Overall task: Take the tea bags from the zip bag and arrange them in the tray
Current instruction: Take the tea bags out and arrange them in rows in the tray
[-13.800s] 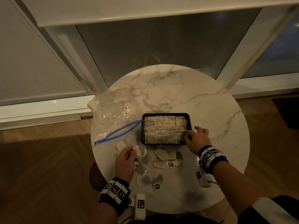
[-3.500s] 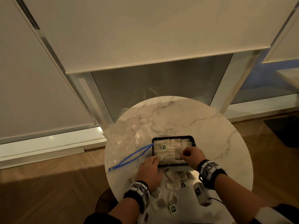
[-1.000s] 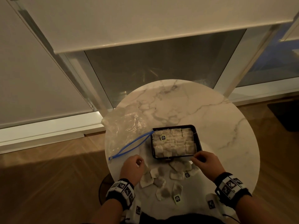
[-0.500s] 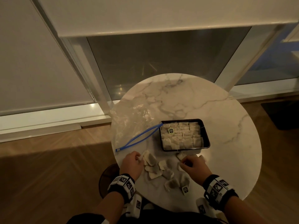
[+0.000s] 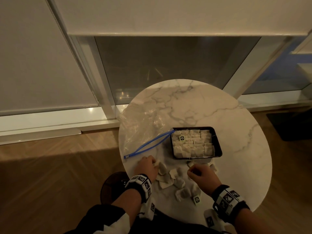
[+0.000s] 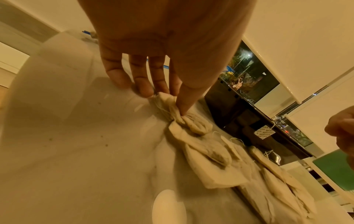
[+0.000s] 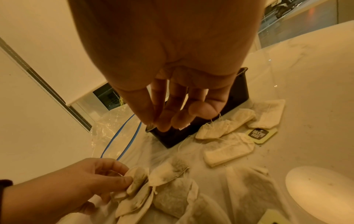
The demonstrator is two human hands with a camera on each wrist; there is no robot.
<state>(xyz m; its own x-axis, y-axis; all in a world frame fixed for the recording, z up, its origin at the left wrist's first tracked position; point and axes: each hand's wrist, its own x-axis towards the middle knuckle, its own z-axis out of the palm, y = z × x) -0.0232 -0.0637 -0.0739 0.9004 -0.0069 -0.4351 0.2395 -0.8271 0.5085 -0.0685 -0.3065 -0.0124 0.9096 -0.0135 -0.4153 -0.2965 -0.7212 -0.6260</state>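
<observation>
Left hand (image 5: 146, 168): tea bag (image 7: 137, 178) pinched between thumb and fingers, on table (image 5: 236, 125). Right hand (image 5: 200, 174): fingers curled, thin string seemingly pinched. Tray (image 5: 217, 142) packed with bags; loose bags (image 5: 179, 183) scattered before it; zip bag (image 5: 141, 127) left.

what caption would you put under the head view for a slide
Left hand pinches a loose tea bag beside the nearly full black tray; right hand hovers over the pile.
</observation>
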